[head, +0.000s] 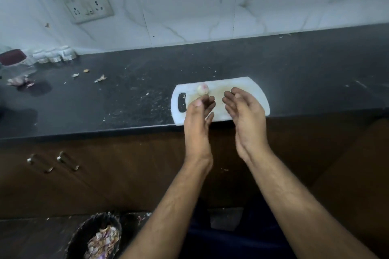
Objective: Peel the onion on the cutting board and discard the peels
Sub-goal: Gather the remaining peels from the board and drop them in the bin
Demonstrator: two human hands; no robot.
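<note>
Peeled onion (203,88), pale with a pink blush, sits on the white cutting board (250,86), toward its far left part, just beyond the slot handle end. We see nothing touching it.

Our left hand (199,118) hovers over the board's near edge, fingers loosely bent, tips just short of the onion; it holds nothing. Our right hand (246,115) is opposite it, palm turned inward, fingers relaxed and slightly curled, likewise holding nothing. The two hands face each other with a gap between them, above the board's stained middle.

The board lies at the front edge of the dark bench (126,101), its near corner slightly overhanging. The bench surface is speckled with fine crumbs around the board.

Farther left on the bench we note a few scattered peel scraps (100,78), and near the left border a purplish heap (19,80), blurred, likely onion skins. Behind that stand a jar with a dark red lid (13,57) and a white ridged object (54,55) against the tiled wall.

A switch-and-socket plate (88,0) is on the wall above.

Below the bench, brown cabinet doors with two metal handles (67,161). On the floor, lower left, a dark bin (84,233) holds a pile of discarded peels (103,242).
</note>
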